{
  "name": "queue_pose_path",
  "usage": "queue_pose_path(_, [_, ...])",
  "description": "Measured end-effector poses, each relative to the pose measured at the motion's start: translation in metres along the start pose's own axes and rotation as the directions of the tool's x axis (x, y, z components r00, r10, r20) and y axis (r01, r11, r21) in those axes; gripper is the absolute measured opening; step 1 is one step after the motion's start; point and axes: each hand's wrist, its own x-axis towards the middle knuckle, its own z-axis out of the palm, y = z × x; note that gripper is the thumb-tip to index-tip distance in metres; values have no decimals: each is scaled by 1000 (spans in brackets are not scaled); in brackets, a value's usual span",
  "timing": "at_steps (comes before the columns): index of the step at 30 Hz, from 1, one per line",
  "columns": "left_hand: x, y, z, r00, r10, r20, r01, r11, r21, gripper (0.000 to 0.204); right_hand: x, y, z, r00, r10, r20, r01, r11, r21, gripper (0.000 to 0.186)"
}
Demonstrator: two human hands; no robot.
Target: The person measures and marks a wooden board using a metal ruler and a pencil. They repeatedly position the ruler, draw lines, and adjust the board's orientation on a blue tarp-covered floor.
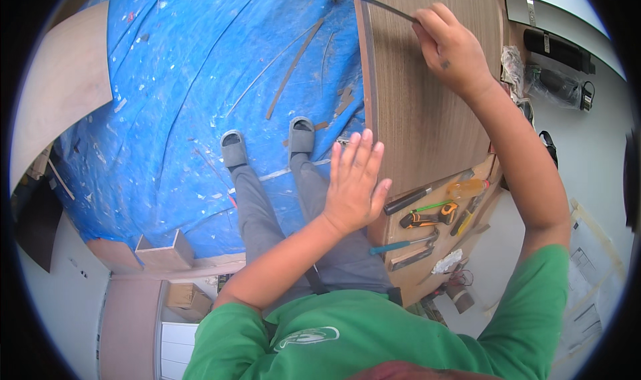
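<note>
One strip [384,5] between right fingers [433,23].

One held strip [386,7], two slippers [234,154]

Bright, fairly even light fills the scene, leaving soft, faint shadows. The blue tarpaulin [180,106] shows pale sheen along its creases; grain reads clearly on the brown wood-grain panel [427,119]. Fisheye distortion bows outer lines, and black vignetting rounds the corners.
</note>
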Motion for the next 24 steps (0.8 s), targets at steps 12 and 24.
queue_pose_path(12, [290,-92,-122,939,342,-35,-287,837,465,17,85,24,27,954,-235,-187,181,947,-264,4])
queue_pose_path(24, [175,-71,-84,895,429,125,-439,790,428,19,-30,-4,22,937,-343,-69,323,923,-207,17])
